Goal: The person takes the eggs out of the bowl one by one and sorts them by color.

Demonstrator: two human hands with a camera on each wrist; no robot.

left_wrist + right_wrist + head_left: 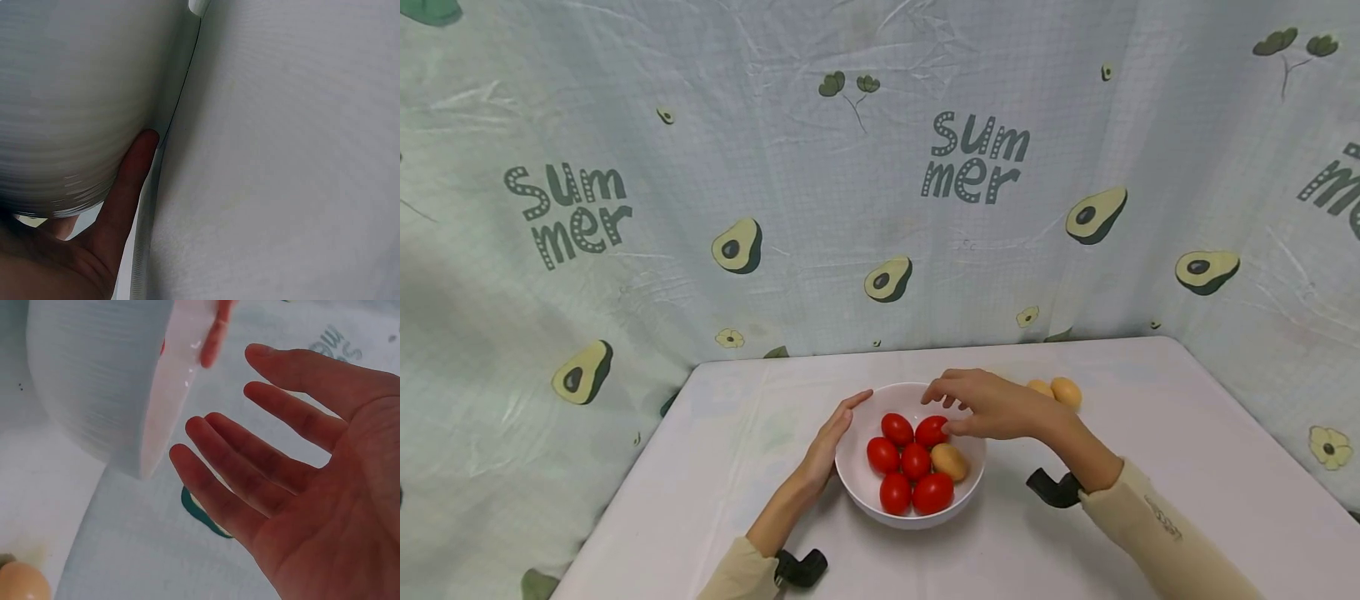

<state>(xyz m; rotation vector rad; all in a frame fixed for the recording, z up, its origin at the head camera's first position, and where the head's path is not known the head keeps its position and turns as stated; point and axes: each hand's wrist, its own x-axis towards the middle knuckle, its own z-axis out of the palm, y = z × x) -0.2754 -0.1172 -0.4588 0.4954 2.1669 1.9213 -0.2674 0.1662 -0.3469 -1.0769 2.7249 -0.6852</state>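
A white bowl (910, 522) on the table holds several red tomatoes (895, 493) and one yellow-tan, egg-shaped thing (950, 462). My left hand (827, 442) rests along the bowl's left side, fingers stretched towards the far rim. In the left wrist view, a finger (128, 181) lies against the outer wall of the bowl (75, 112). Over the bowl's right side, my right hand (992, 404) hovers with fingers loosely bent. The right wrist view shows that hand (300, 462) spread and holding nothing, apart from the bowl (94, 381).
Behind my right hand, yellow egg-shaped things (1066, 393) lie on the white-covered table (760, 467). One yellow thing (25, 581) also shows at the right wrist view's lower corner. A printed cloth (820, 183) with avocados and lettering hangs behind the table.
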